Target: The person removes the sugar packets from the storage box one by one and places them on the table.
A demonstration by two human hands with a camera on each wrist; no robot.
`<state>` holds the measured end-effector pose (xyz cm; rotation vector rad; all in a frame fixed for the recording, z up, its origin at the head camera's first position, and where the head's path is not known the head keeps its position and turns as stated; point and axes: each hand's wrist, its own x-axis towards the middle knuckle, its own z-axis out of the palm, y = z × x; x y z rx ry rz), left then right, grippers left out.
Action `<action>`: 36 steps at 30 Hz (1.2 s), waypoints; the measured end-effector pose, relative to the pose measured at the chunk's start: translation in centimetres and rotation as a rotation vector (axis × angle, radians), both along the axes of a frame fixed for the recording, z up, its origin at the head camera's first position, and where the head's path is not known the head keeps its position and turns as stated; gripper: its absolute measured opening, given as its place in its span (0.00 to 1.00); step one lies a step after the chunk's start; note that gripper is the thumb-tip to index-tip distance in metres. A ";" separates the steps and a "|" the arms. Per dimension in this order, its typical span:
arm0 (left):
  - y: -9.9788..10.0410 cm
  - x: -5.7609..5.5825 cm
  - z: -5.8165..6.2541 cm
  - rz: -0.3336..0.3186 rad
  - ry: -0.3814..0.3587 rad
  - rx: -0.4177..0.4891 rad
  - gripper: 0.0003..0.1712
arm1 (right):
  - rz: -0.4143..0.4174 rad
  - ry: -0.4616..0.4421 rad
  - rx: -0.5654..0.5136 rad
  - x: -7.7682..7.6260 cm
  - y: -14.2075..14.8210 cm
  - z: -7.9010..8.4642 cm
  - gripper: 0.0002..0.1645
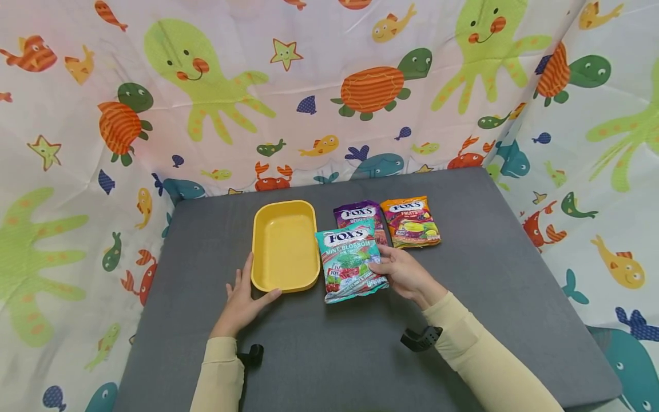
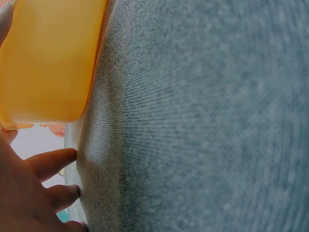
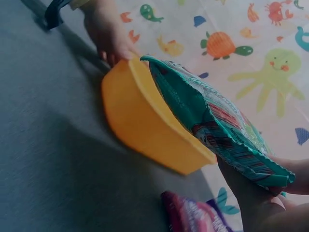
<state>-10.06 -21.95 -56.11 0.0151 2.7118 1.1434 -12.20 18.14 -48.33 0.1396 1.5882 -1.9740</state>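
My right hand (image 1: 409, 276) grips a teal FOX'S mint blossom candy bag (image 1: 351, 260) by its right edge, thumb on the front. In the right wrist view the held bag (image 3: 217, 116) is lifted clear of the table, close to the tray's side. A yellow plastic tray (image 1: 285, 246) with a bare bottom sits left of the bag. At the tray's near left corner, my left hand (image 1: 241, 303) is spread, its thumb along the near rim and forefinger against the left side. The left wrist view shows the other fingers (image 2: 50, 164) stretched past the tray.
Behind the teal bag lies a purple FOX'S berries bag (image 1: 360, 210), partly covered by it in the head view. Beside that is an orange FOX'S fruits bag (image 1: 411, 222). A grey cloth-covered table (image 1: 329, 360) meets a sea-animal curtain (image 1: 319, 68) at the back and sides.
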 end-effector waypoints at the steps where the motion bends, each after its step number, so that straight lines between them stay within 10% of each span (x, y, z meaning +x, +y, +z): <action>1: 0.0 0.0 0.0 0.001 0.000 -0.001 0.69 | -0.006 -0.010 0.003 0.2 0.1 -0.3 0.41; 36: 0.0 0.1 0.0 0.013 -0.002 -0.010 0.68 | -0.050 -0.092 0.034 3.8 3.0 -6.6 0.43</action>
